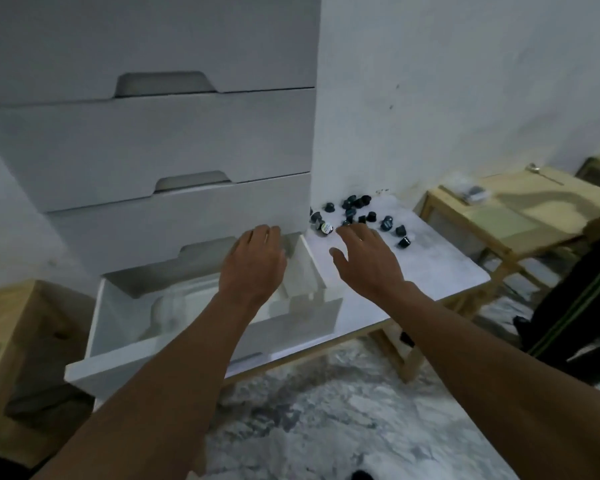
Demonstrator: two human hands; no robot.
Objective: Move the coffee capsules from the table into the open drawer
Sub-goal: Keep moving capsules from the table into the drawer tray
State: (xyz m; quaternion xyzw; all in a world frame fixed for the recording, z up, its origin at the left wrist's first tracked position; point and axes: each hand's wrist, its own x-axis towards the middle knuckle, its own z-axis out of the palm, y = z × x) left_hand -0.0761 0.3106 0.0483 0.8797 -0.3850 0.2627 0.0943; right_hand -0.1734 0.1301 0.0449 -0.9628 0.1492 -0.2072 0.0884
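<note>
Grasp step, we judge: our right hand (364, 261), fingers spread and empty, hovers just short of the coffee capsules (350, 213) scattered on the desk (413, 271); our left hand (253, 261) hangs loose-fingered over the open drawer (125, 367); next we must pinch one capsule.

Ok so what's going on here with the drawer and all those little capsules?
A person is reaching forward with both bare hands. The left hand is open above the open drawer, holding nothing. The right hand is spread open, stretching toward the dark coffee capsules scattered at the far end of the white table, its fingertips close to the nearest ones. No capsule shows in the drawer yet.
</note>
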